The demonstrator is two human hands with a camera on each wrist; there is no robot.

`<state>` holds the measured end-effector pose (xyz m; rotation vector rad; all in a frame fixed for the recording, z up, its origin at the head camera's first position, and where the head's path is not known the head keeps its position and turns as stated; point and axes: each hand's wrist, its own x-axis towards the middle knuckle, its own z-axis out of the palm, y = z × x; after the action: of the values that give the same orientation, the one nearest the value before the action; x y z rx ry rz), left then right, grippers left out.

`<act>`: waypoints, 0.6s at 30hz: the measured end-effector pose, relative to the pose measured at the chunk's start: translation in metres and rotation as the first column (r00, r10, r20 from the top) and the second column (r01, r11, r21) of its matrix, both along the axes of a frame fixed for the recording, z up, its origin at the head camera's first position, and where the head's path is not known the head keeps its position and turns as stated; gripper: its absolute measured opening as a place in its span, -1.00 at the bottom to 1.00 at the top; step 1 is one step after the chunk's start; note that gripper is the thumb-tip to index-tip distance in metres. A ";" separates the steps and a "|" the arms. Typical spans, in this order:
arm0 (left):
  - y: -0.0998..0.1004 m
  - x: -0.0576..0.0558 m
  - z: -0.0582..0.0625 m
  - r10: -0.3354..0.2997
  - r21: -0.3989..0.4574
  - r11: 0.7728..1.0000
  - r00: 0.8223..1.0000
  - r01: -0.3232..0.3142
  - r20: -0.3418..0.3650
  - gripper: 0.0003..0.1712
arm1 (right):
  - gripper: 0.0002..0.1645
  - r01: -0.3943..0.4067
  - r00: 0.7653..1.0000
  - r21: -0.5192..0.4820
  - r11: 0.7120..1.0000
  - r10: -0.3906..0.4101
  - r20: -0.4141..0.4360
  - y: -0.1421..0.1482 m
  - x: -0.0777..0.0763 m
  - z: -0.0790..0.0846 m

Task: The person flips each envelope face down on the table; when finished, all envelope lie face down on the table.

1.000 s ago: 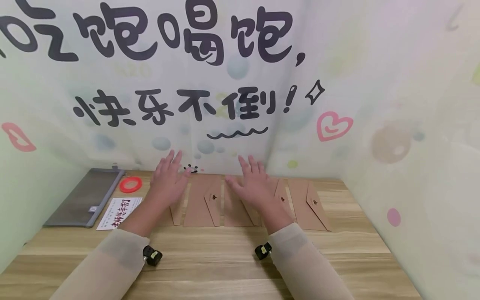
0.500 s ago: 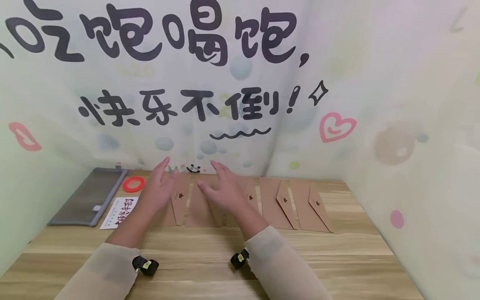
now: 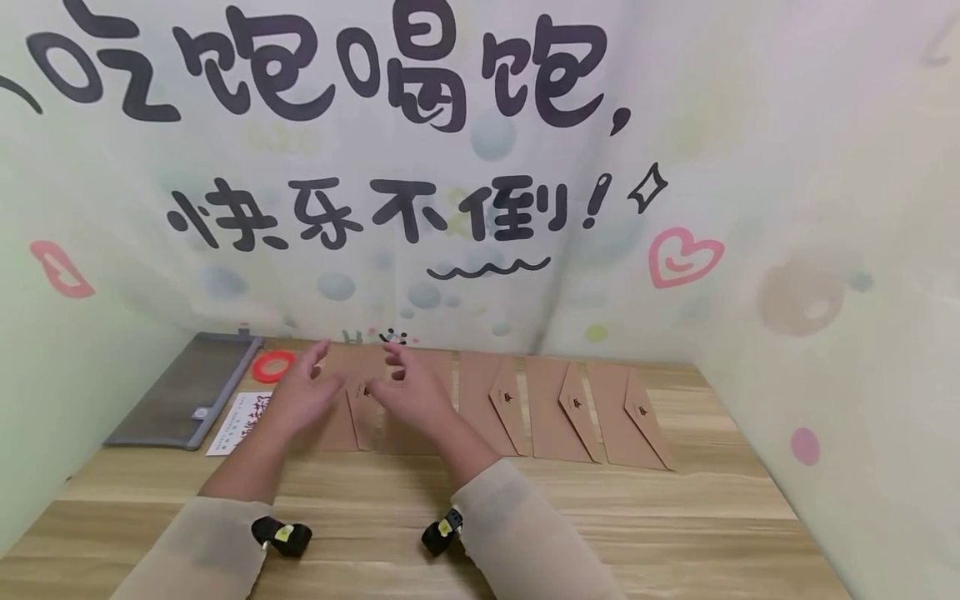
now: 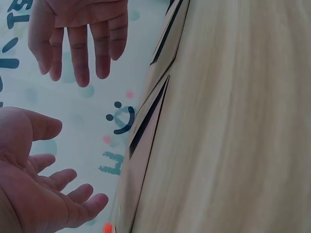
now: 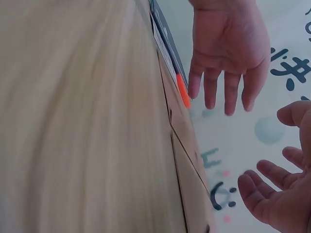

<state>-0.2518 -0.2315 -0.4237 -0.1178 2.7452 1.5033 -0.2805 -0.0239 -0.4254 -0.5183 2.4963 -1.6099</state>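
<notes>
Several brown kraft envelopes lie in a row along the back of the table, their pointed flaps stamped with a small dark crown. My left hand hovers over the leftmost envelope, fingers loosely bent and holding nothing. To its right, my right hand is above the neighbouring envelopes and partly hides them. Its fingers are relaxed too. The left wrist view shows the palm of my right hand facing down, with a gap of air above the envelopes. Palm down, my left hand appears in the right wrist view.
At the back left lie a grey mesh zip pouch, a red ring and a white card with dark red handwriting-style characters. A printed cloth hangs right behind the envelopes. Bare wood tabletop stretches in front.
Both hands have moved left above the envelope row, the right one farther, and their fingers bend more. More envelopes on the right are uncovered. The head view has shifted slightly.
</notes>
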 end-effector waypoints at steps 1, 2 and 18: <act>-0.001 0.000 -0.002 -0.003 0.001 1.000 1.000 0.003 0.004 -0.02 | -0.18 -0.005 1.000 -0.010 1.000 0.006 0.003 -0.003 0.001 -0.002; -0.002 0.000 -0.004 -0.007 0.002 1.000 1.000 0.007 0.015 -0.02 | -0.20 -0.008 1.000 -0.018 1.000 0.008 0.009 -0.005 0.002 -0.003; -0.001 0.003 -0.009 -0.025 -0.031 0.999 0.994 0.029 0.108 -0.11 | -0.26 0.029 0.983 -0.168 0.985 0.003 0.185 -0.022 0.015 -0.024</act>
<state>-0.2492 -0.2328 -0.4325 -0.1566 2.6759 1.4030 -0.2658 -0.0459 -0.4498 -0.3525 2.2474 -1.7965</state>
